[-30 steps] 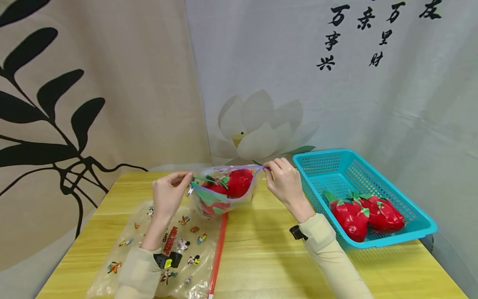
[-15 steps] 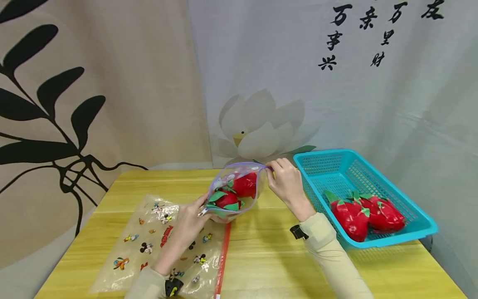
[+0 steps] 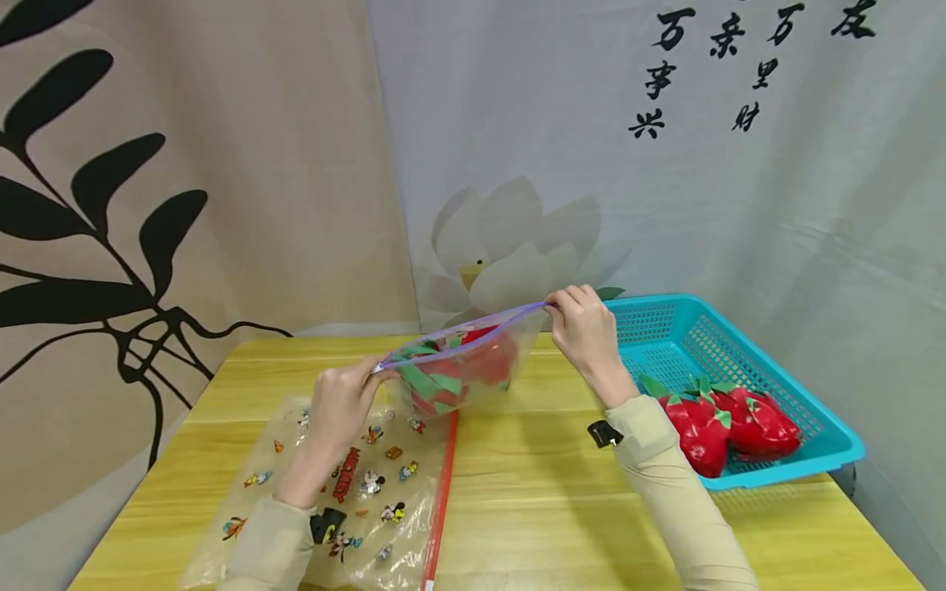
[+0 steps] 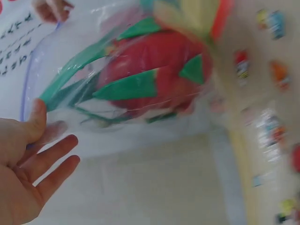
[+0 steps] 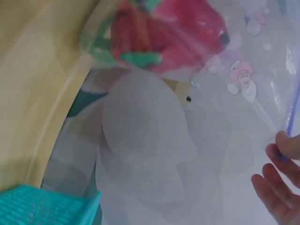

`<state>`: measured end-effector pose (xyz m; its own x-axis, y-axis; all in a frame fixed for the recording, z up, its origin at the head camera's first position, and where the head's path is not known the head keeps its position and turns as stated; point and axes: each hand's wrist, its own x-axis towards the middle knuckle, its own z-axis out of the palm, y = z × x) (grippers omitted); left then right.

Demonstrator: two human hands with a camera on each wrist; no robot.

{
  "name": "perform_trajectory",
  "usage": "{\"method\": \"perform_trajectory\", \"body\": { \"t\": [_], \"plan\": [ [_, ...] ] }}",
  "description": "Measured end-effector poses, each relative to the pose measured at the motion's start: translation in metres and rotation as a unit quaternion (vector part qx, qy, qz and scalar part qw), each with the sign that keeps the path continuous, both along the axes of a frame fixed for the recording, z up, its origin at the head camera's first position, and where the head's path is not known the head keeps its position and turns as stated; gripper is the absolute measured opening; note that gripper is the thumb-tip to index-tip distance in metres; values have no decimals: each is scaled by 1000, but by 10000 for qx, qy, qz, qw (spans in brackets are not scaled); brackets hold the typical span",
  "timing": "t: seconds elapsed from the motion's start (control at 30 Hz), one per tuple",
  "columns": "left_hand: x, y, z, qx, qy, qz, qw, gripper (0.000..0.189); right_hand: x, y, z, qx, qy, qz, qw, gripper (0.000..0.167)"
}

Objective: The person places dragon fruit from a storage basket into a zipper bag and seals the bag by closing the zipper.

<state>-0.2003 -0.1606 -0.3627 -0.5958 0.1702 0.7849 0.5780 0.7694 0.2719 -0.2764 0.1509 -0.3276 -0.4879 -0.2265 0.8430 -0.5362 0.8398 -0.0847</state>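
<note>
A clear zip bag (image 3: 517, 345) with a purple seal hangs between my two hands, its mouth drawn into a narrow slit. Inside lie red dragon fruits (image 4: 140, 70) with green leaf tips, seen through the plastic. My left hand (image 3: 342, 402) pinches the left end of the seal between thumb and forefinger; in the left wrist view its other fingers stand loose. My right hand (image 3: 587, 341) pinches the opposite end, held higher, so the seal slants up to the right. The right wrist view shows that thumb and forefinger (image 5: 281, 157) at the purple strip.
A flat, clear bag with cartoon prints and a red slider edge (image 3: 441, 492) lies on the wooden table (image 3: 517, 517) under my left forearm. At the right stands a blue plastic basket (image 3: 769, 353) holding more dragon fruits (image 3: 754, 423). A printed curtain (image 3: 296, 164) hangs behind the table.
The bag's mouth gaped wide half a second ago and is now pulled nearly flat. My left hand first went right and down, then back left; my right hand has moved up and right.
</note>
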Motion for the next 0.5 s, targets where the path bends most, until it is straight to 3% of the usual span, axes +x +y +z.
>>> {"method": "perform_trajectory", "body": {
  "t": [0.13, 0.23, 0.33, 0.5],
  "plan": [
    [-14, -2, 24, 127, 46, 277, 9995, 14, -7, 5, 12, -146, 63, -90, 9998, 7],
    [-22, 0, 34, 285, 51, 407, 9988, 10, -9, 7, 18, -220, 118, -132, 9996, 8],
    [-27, 3, 36, 388, 30, 442, 9983, 7, -10, 10, 18, -249, 207, -164, 9993, 8],
    [-32, 3, 24, 414, 202, 485, 9978, 6, -9, 15, 15, -286, 534, -134, 9981, 7]
  ]
}}
